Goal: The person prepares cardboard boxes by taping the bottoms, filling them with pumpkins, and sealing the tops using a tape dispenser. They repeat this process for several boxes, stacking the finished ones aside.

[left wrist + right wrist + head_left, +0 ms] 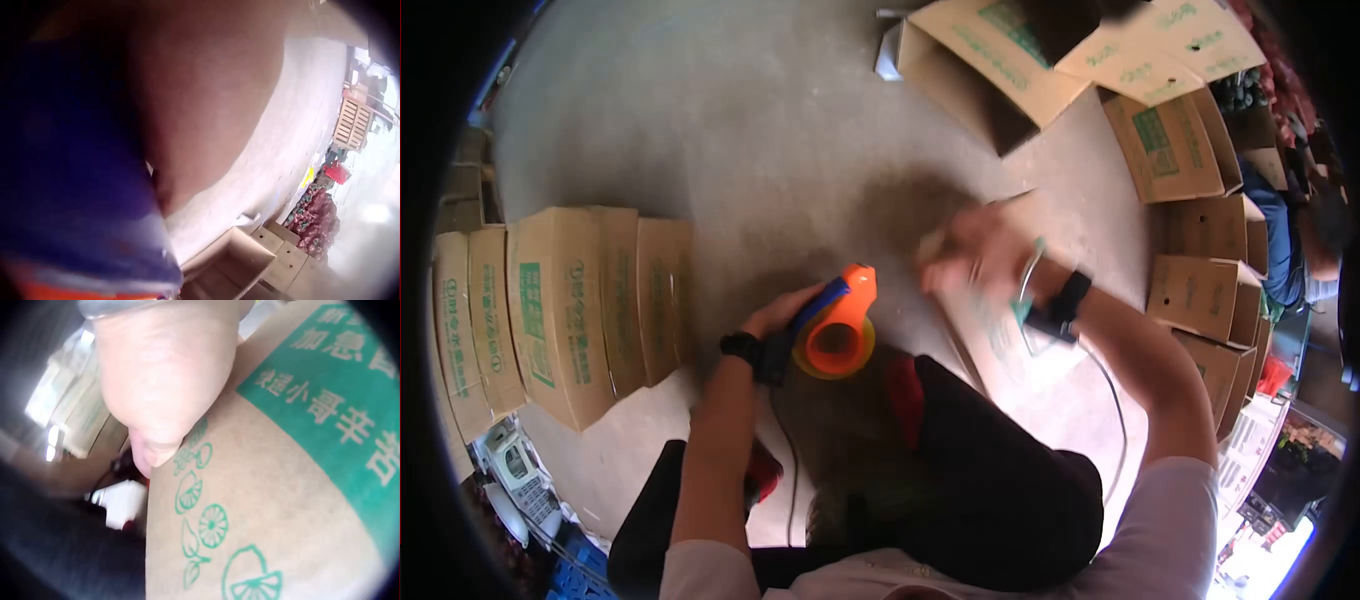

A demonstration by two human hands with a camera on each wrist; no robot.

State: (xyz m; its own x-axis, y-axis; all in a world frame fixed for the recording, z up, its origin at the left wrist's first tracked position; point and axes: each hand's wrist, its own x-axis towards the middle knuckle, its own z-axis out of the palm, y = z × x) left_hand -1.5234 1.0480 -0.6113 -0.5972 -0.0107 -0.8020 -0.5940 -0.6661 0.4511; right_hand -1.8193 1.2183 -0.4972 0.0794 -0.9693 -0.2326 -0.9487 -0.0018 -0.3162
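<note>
My left hand grips the blue handle of an orange tape dispenser, which carries a yellowish roll of tape. Close up in the left wrist view, the blue handle lies against the hand. Over on the right, my right hand, blurred, holds the edge of a cardboard box beside my knee. Green fruit drawings and a green printed band mark the face of this box in the right wrist view, where fingertips bend over its edge.
Packed cardboard boxes stand in a row at the left. Open boxes lie at the far right, with more boxes down the right side. A telephone is at the lower left. A cable hangs from my right wrist.
</note>
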